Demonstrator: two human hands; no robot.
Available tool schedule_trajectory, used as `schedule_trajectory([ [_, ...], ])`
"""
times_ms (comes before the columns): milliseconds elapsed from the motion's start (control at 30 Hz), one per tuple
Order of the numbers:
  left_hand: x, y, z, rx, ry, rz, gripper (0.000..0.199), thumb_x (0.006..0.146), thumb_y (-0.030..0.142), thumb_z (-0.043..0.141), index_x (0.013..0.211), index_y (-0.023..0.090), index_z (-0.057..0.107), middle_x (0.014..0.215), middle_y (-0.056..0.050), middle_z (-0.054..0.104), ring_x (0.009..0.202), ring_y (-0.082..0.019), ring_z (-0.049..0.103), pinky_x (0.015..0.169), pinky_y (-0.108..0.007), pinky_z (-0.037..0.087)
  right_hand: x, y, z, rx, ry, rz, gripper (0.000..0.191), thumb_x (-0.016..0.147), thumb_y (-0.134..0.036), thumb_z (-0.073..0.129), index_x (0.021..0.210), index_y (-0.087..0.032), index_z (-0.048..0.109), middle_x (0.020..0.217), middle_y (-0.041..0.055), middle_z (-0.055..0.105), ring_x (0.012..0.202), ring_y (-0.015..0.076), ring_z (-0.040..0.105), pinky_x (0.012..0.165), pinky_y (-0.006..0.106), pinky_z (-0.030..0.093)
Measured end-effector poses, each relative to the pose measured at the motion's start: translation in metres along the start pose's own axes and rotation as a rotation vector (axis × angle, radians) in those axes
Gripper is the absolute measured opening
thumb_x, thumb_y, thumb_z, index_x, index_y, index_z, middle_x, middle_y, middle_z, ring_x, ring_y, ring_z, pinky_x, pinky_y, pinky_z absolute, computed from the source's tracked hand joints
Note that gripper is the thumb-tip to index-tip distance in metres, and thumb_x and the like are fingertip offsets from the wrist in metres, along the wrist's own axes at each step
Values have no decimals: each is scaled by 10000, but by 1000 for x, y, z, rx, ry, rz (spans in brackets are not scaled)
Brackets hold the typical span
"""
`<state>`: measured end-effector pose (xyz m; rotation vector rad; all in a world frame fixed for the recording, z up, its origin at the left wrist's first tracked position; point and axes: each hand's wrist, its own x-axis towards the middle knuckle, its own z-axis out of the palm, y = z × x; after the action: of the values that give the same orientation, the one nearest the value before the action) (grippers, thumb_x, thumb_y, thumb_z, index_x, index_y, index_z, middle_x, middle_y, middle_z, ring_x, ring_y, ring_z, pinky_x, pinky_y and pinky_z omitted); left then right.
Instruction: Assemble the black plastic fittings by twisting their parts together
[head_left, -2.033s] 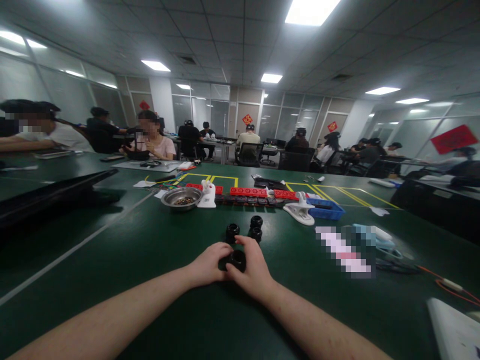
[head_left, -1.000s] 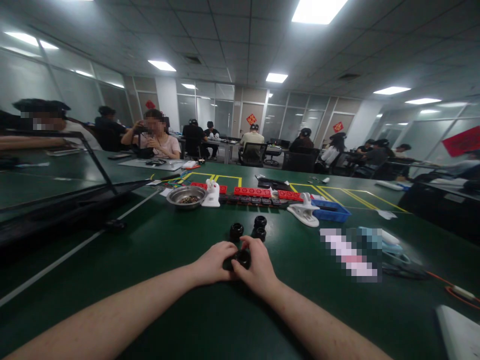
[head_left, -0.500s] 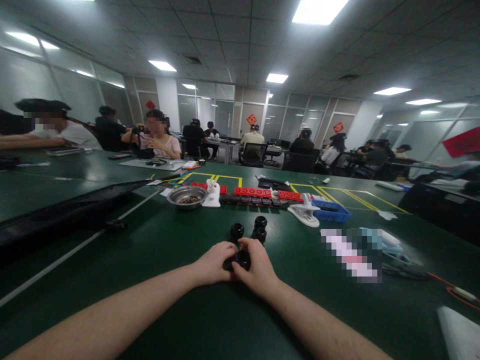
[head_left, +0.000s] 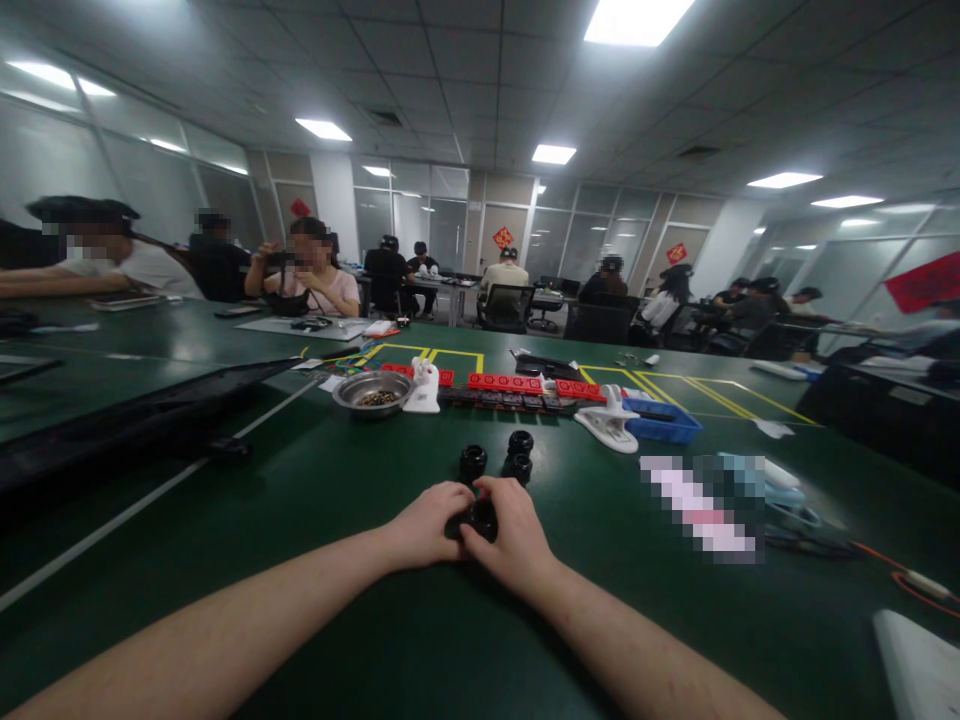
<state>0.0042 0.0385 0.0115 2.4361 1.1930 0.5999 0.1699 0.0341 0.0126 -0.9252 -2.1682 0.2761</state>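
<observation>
Black plastic-looking part (head_left: 482,519) is what I've got on the feed, with both hands around it, well short of the far edge of the counter (head_left: 315,620). Left hand (head_left: 429,525) grips its left side, right hand (head_left: 516,530) grips the right with the fingers curled over. Honestly can't tell from my end if it's 1 piece or 2, the fingers cover too much. Round opening shows on top, anyway.

Just beyond the hands sit 3 black round pieces (head_left: 473,461), 2 of them close together on the right. Further toward the far edge I see a metal bowl (head_left: 346,403) with small bits in it, 2 white clamps (head_left: 609,427), a row of red blocks (head_left: 505,383) between them, and a blue tray (head_left: 666,430) beside the right clamp. Somebody in pink (head_left: 345,290) is sitting past the left part of that edge.
</observation>
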Motion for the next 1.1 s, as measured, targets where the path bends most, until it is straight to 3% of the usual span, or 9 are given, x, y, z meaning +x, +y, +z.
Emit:
schedule_trajectory([
  [133, 0, 1, -1, -10, -14, -22, 423, 617, 253, 634, 1024, 174, 548, 1084, -64, 521, 1001, -245, 461, 891, -364, 367, -2, -3, -3, 77, -39, -96, 457, 584, -96, 484, 1034, -166, 444, 985, 72, 509, 941, 209, 450, 847, 372, 375],
  [267, 0, 1, -1, -18, -9, -21, 380, 619, 271, 645, 976, 170, 563, 1059, -67, 529, 992, -242, 466, 884, -361, 372, 0, -3, -4, 20, 34, -16, 418, 634, -184, 547, 1038, -174, 443, 987, 81, 513, 932, 232, 455, 831, 404, 376],
  [367, 0, 1, -1, -23, -11, -15, 366, 620, 293, 651, 958, 182, 563, 1049, -60, 530, 990, -239, 466, 879, -357, 375, 1, -1, -3, -21, 13, 45, 380, 645, -227, 577, 1005, -170, 469, 915, 71, 531, 870, 226, 472, 785, 395, 396],
  [567, 1, -1, 0, 7, -8, 11, 398, 624, 231, 628, 1011, 176, 556, 1083, -70, 519, 998, -238, 459, 899, -354, 359, 1, -3, -4, 58, -50, -50, 398, 602, -101, 496, 994, -158, 462, 948, 71, 522, 896, 205, 465, 823, 363, 386],
  [700, 1, -2, 2, 7, 10, 14, 332, 632, 275, 640, 939, 173, 566, 1026, -65, 534, 970, -232, 471, 872, -348, 378, 1, -1, -2, -2, 40, 3, 403, 637, -196, 578, 1019, -153, 455, 997, 85, 512, 931, 227, 458, 835, 385, 372],
  [833, 1, -3, 2, 4, 7, 7, 314, 626, 304, 651, 901, 179, 563, 1019, -57, 532, 966, -234, 473, 860, -349, 385, 1, 2, 1, -86, 21, 67, 438, 618, -321, 645, 995, -169, 481, 907, 67, 542, 849, 233, 484, 770, 397, 389],
  [1000, 0, -2, 1, -7, -7, 3, 401, 630, 274, 646, 1007, 188, 542, 1075, -62, 518, 1012, -239, 454, 902, -358, 359, -1, 0, 1, -19, 6, 5, 398, 627, -161, 550, 1014, -178, 460, 936, 58, 536, 878, 209, 486, 806, 374, 383],
  [1100, 0, 0, 0, -7, -4, -21, 385, 624, 249, 644, 993, 190, 552, 1063, -61, 524, 1015, -242, 455, 905, -367, 360, -2, 0, 1, -8, 75, 0, 445, 618, -155, 533, 1052, -177, 437, 1047, 86, 497, 990, 234, 450, 864, 401, 355],
])
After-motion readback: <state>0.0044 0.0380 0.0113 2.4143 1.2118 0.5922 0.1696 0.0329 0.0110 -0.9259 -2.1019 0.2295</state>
